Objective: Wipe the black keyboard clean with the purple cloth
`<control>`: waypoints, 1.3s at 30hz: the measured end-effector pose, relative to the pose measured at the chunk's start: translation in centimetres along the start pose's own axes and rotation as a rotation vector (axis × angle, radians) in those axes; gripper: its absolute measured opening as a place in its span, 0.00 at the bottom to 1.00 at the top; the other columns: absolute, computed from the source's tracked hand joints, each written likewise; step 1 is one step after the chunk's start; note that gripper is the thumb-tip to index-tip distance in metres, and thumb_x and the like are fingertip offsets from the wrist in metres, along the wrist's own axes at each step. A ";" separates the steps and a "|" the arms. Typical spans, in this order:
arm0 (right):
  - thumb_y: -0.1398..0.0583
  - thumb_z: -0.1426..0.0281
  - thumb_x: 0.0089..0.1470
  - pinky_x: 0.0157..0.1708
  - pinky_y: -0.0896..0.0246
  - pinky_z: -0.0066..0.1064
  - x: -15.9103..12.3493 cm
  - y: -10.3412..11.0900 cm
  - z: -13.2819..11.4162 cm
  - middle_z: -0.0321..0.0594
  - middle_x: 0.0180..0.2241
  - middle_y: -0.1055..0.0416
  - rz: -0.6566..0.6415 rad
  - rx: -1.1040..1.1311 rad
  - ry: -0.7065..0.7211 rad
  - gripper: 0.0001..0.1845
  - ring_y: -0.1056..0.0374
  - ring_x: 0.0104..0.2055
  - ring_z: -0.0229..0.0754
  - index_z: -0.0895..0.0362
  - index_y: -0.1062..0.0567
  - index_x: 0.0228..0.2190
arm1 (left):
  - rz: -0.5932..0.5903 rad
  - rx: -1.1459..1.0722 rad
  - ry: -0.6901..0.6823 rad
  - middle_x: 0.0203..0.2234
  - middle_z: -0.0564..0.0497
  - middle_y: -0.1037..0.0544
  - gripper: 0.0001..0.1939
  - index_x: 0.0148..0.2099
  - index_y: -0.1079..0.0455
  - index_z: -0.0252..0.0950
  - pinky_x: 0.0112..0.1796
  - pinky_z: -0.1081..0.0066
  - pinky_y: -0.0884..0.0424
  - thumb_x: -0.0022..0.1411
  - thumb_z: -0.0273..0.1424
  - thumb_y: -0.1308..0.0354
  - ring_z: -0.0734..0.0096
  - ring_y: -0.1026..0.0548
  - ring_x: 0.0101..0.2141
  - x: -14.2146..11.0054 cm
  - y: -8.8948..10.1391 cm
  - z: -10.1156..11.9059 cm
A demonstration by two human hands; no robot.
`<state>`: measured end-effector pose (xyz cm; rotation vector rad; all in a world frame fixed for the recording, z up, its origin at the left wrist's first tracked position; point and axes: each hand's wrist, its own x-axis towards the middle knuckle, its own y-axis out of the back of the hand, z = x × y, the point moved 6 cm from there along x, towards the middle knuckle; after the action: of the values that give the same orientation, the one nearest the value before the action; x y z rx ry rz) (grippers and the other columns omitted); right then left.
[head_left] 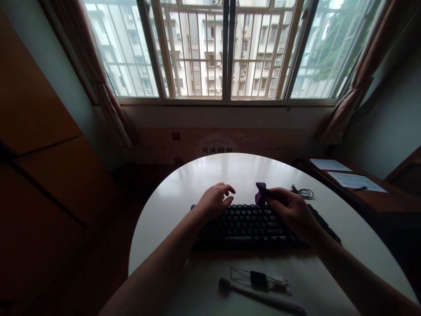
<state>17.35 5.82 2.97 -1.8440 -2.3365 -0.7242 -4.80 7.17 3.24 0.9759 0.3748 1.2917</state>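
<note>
A black keyboard lies across the white round table, both of my forearms reaching over it. My left hand hovers at its upper left part, thumb and fingers apart with nothing between them. Pinched in my right hand is a purple cloth, held above the keyboard's back edge toward the right. That hand covers some of the keys on the right side. Closer to me lie a wire tool with a black middle and a long-handled brush, both dim and somewhat blurred.
A coiled black cable rests on the round table behind my right hand. Off to the right, a brown desk carries paper sheets and a pen. Wooden cabinets stand left; a barred window is ahead.
</note>
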 end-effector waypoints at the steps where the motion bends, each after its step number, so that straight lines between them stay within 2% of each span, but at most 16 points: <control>1: 0.38 0.63 0.56 0.40 0.30 0.39 -0.1 -0.3 -0.3 0.42 0.37 0.20 -0.040 -0.152 0.083 0.13 0.24 0.38 0.48 0.55 0.22 0.41 | 0.000 0.055 -0.010 0.36 0.50 0.25 0.11 0.43 0.24 0.39 0.37 0.68 0.31 0.59 0.33 0.43 0.66 0.27 0.35 -0.1 -0.1 -0.1; 3: 0.39 0.66 0.56 0.39 0.30 0.38 -0.5 -1.3 -0.4 0.40 0.37 0.20 -0.153 -0.385 0.189 0.11 0.24 0.37 0.48 0.52 0.21 0.41 | -0.007 0.109 -0.030 0.37 0.49 0.25 0.10 0.43 0.24 0.40 0.39 0.68 0.31 0.60 0.33 0.44 0.66 0.27 0.37 -0.2 -0.5 -0.4; 5: 0.39 0.69 0.56 0.37 0.31 0.36 -1.1 -2.8 -0.2 0.38 0.36 0.20 -0.288 -0.509 0.248 0.11 0.24 0.36 0.47 0.50 0.20 0.41 | -0.016 0.125 -0.053 0.38 0.49 0.25 0.10 0.42 0.24 0.39 0.40 0.68 0.31 0.61 0.33 0.44 0.65 0.27 0.39 -0.2 -0.9 -0.5; 8: 0.38 0.70 0.54 0.34 0.33 0.32 -2.1 -4.5 -0.4 0.36 0.33 0.20 -0.425 -0.589 0.325 0.11 0.24 0.34 0.45 0.49 0.20 0.40 | -0.053 0.127 -0.081 0.38 0.49 0.24 0.10 0.43 0.24 0.40 0.42 0.66 0.31 0.61 0.33 0.44 0.63 0.27 0.41 -0.2 -1.6 -0.7; 10: 0.38 0.70 0.54 0.33 0.35 0.31 -2.4 -4.9 -0.8 0.36 0.32 0.21 -0.438 -0.598 0.360 0.10 0.25 0.33 0.44 0.49 0.20 0.39 | -0.087 0.121 -0.097 0.39 0.48 0.24 0.10 0.43 0.24 0.40 0.43 0.66 0.31 0.60 0.33 0.43 0.62 0.27 0.43 -0.2 -1.9 -0.7; 13: 0.39 0.70 0.55 0.34 0.35 0.31 -2.3 -4.7 -1.1 0.37 0.34 0.21 -0.398 -0.584 0.358 0.09 0.25 0.34 0.44 0.50 0.20 0.37 | -0.119 0.113 -0.141 0.38 0.48 0.24 0.09 0.42 0.24 0.40 0.44 0.66 0.32 0.60 0.32 0.42 0.62 0.28 0.43 -0.3 -1.7 -0.1; 18: 0.40 0.70 0.55 0.34 0.36 0.33 -1.4 -3.5 -0.8 0.38 0.33 0.22 -0.263 -0.561 0.272 0.08 0.26 0.33 0.44 0.52 0.24 0.38 | -0.200 0.036 -0.230 0.37 0.49 0.24 0.11 0.44 0.23 0.40 0.41 0.68 0.32 0.60 0.35 0.41 0.64 0.27 0.40 -0.8 -1.0 2.2; 21: 0.41 0.70 0.56 0.30 0.39 0.30 -1.5 -3.3 -1.1 0.37 0.31 0.24 -0.231 -0.511 0.297 0.05 0.29 0.29 0.42 0.53 0.28 0.37 | -0.240 -0.030 -0.269 0.41 0.47 0.24 0.16 0.48 0.24 0.40 0.42 0.68 0.32 0.57 0.38 0.38 0.62 0.27 0.43 -1.2 -1.1 3.4; 23: 0.42 0.70 0.57 0.27 0.42 0.29 -1.7 -3.2 -1.4 0.36 0.29 0.27 -0.211 -0.500 0.326 0.01 0.33 0.26 0.39 0.54 0.30 0.34 | -0.251 -0.063 -0.277 0.41 0.46 0.24 0.14 0.45 0.24 0.39 0.43 0.68 0.32 0.57 0.36 0.37 0.62 0.27 0.44 -1.2 -1.3 3.8; 25: 0.43 0.70 0.58 0.25 0.44 0.28 -1.9 -3.0 -1.7 0.35 0.27 0.29 -0.176 -0.498 0.355 0.02 0.36 0.25 0.37 0.54 0.32 0.32 | -0.243 -0.111 -0.268 0.40 0.46 0.23 0.10 0.42 0.23 0.37 0.43 0.68 0.32 0.57 0.34 0.38 0.63 0.27 0.42 -1.1 -1.3 3.9; 27: 0.42 0.69 0.58 0.25 0.45 0.28 -2.0 -2.7 -1.8 0.35 0.26 0.31 -0.134 -0.499 0.352 0.04 0.38 0.24 0.37 0.54 0.33 0.31 | -0.247 -0.207 -0.234 0.39 0.47 0.23 0.09 0.40 0.24 0.36 0.42 0.69 0.32 0.58 0.34 0.39 0.64 0.27 0.41 -0.8 -1.1 3.7; 30: 0.41 0.65 0.58 0.23 0.46 0.28 -1.8 -1.9 -1.5 0.33 0.24 0.33 -0.063 -0.514 0.294 0.06 0.39 0.22 0.37 0.54 0.32 0.35 | -0.339 -0.447 -0.126 0.33 0.51 0.25 0.13 0.38 0.26 0.34 0.35 0.71 0.33 0.59 0.39 0.40 0.68 0.28 0.35 -0.8 -0.8 3.5; 33: 0.40 0.61 0.57 0.23 0.43 0.29 -1.3 -1.5 -1.0 0.36 0.31 0.29 -0.038 -0.497 0.271 0.15 0.38 0.24 0.37 0.53 0.32 0.44 | -0.399 -0.732 -0.017 0.26 0.54 0.29 0.16 0.35 0.30 0.33 0.29 0.74 0.37 0.58 0.42 0.39 0.73 0.31 0.29 -1.0 -0.3 3.6; 36: 0.42 0.60 0.59 0.26 0.39 0.31 -0.9 -1.3 -0.8 0.39 0.36 0.28 0.002 -0.469 0.299 0.19 0.35 0.28 0.39 0.52 0.33 0.50 | -0.332 -0.954 0.060 0.25 0.54 0.30 0.16 0.33 0.32 0.33 0.30 0.74 0.36 0.54 0.41 0.36 0.74 0.31 0.28 -1.0 0.1 3.5; 39: 0.43 0.61 0.60 0.31 0.37 0.34 -0.9 -0.7 -1.5 0.41 0.34 0.30 0.116 -0.449 0.375 0.12 0.34 0.33 0.43 0.54 0.29 0.42 | -0.259 -1.107 0.112 0.24 0.55 0.31 0.15 0.31 0.35 0.34 0.28 0.75 0.38 0.52 0.39 0.35 0.76 0.32 0.26 -0.8 0.3 3.1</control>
<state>16.64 4.26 3.82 -1.7674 -1.9228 -1.5248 -3.00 5.19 5.01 -0.0820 -0.1505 1.0730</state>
